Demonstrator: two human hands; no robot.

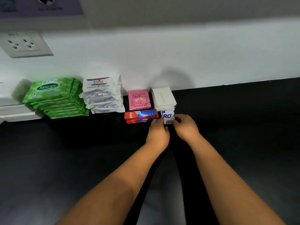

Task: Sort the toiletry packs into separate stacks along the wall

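Head view: both hands meet over a small white sachet marked "RD" (168, 117) at the front of the row of sorted toiletries on a dark worktop (243, 127). The left hand (158, 133) pinches the sachet's left edge and the right hand (185, 127) its right edge, so each is grasping the same packet; whether it rests on the worktop or on more sachets beneath cannot be told. It sits just in front of a stack of plain white packs (164, 97) that stands against the white wall (162, 59). To its left lie a stack of red toothpaste packs (140, 116), and behind those a pink stack of Keratin sachets (139, 100). Further left, along the wall, stand a stack of Dove packs (102, 95) and a stack of green Sanicare wipes (55, 98). No loose packs show elsewhere on the worktop, which suggests the sorting is in its closing stage, with the RD sachet being squared up in a place of its own. The next move probably calls for letting go evenly on both sides so the light packet stays aligned beside the toothpaste and does not slide.
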